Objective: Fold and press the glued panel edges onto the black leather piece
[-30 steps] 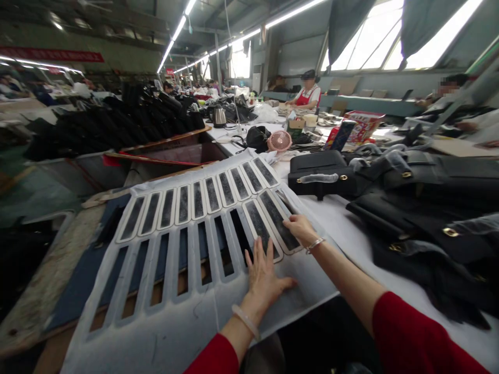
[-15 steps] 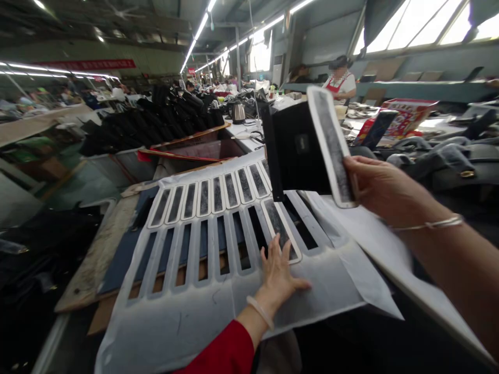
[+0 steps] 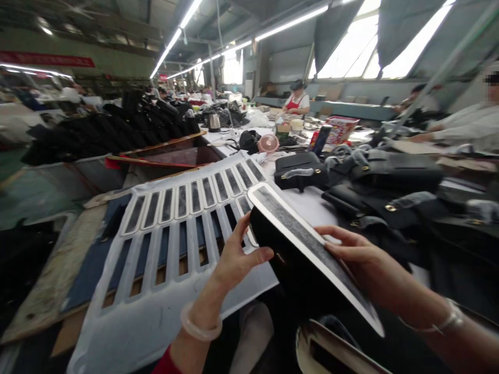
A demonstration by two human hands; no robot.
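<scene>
In front of me is a black panel with small shiny lettering. Along its upper edge runs a long dark strip with a white rim, tilted down to the right. My left hand grips the panel's left side, thumb on the lettered face, other fingers partly hidden behind. Closed on the strip's right part is my right hand, its fingertips at the edge. To the left lies a whitish sheet with long slots. Several white-rimmed dark strips line its far row; open slots show in the nearer row.
Black bags with wrapped handles pile up on the right. A pink fan and a kettle stand farther back. Black pieces are heaped at the left. A cream-rimmed piece is low in front. People work beyond.
My left hand has left the sheet and taken hold of the black panel. The right hand has brought the panel and strip lower and nearer, tilting them. The view has turned right.
</scene>
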